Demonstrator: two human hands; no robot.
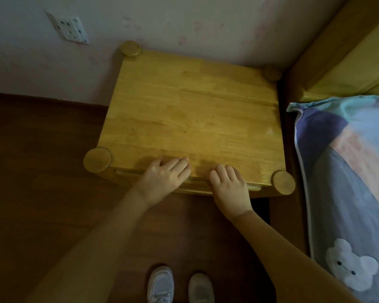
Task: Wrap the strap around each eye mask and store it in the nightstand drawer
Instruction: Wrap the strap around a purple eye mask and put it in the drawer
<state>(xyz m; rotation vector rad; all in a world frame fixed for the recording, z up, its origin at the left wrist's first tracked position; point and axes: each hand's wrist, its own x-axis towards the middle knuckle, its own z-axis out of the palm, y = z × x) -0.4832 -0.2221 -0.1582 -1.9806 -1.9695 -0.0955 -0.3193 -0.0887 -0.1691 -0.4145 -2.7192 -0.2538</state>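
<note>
Dim light fills a bedroom corner: pale wall (184, 22) across the top of the frame, a white socket plate (69, 29) at upper left, dark wooden floor (42, 160) on the left and along the bottom. You stand over the nightstand (190, 110), which fills the centre of the frame; its long axis runs left to right and slightly downward, its front edge faces the bottom of the frame, and round post tops mark its four corners. Your left hand (165, 178) lies on that front edge, fingers stretched flat toward the upper right and holding nothing. Your right hand (229, 185) sits just beside it to the right, fingers curled over the edge; you cannot tell whether they grip anything beneath. Under both hands the drawer front (197, 186) shows only as a thin strip, apparently closed. No eye mask can be seen. At right a blue pillow (348, 171) with a white bear lies on the bed, and your pale shoes (179, 285) show at bottom centre.
</note>
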